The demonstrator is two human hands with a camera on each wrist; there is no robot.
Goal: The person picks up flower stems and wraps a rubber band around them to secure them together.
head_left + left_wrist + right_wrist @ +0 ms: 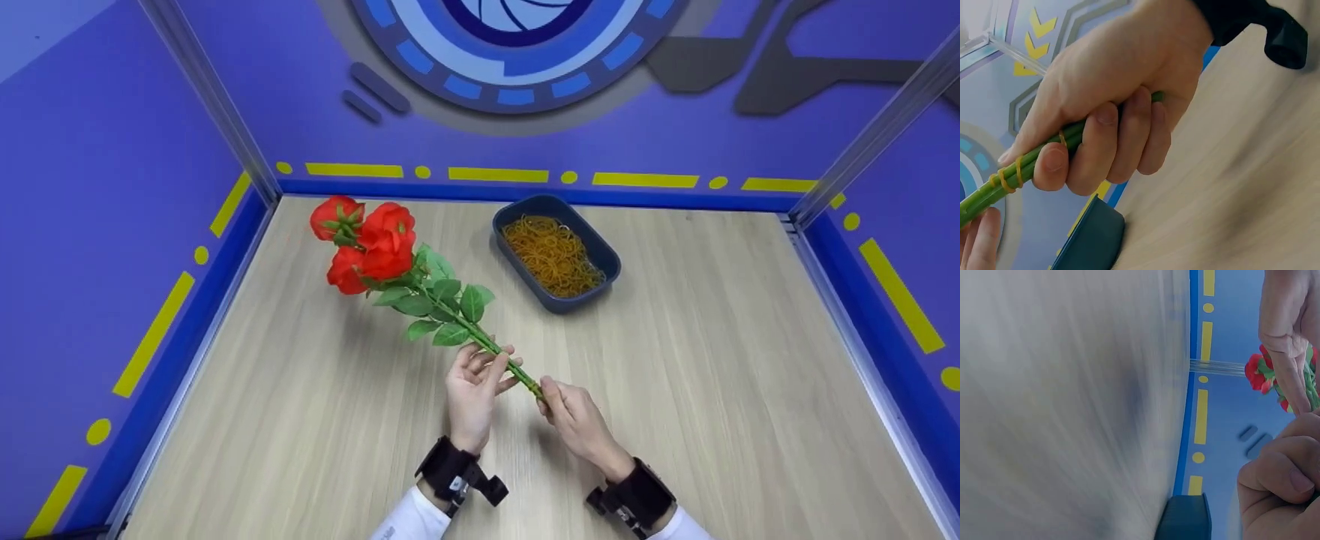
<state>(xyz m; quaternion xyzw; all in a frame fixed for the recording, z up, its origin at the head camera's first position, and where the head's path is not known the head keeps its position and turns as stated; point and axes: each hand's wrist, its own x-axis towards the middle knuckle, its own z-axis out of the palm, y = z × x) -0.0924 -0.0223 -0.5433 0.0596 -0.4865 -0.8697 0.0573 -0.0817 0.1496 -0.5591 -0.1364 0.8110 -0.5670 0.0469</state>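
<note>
A bunch of red artificial-looking roses (pixel 386 240) with green leaves (pixel 450 334) slants across the head view, blooms toward the far left. My left hand (pixel 474 386) pinches the green stems (pixel 982 203) between thumb and fingers, below the leaves. At the lower end, my right hand (pixel 577 420) curls round the stems; its fingers wrap them fully in the left wrist view. Yellow rubber bands (pixel 1019 171) circle the stems beside the right thumb, and one loop passes close to its index finger. The right wrist view shows my right fist (pixel 1278 481) near the left hand (pixel 1286 332).
Behind the hands, a dark blue-grey plastic box (pixel 559 302) holds a heap of yellow-brown rubber bands (pixel 551 255). Blue printed panels (pixel 480 142) border the wooden table (pixel 712 360) at the back and sides.
</note>
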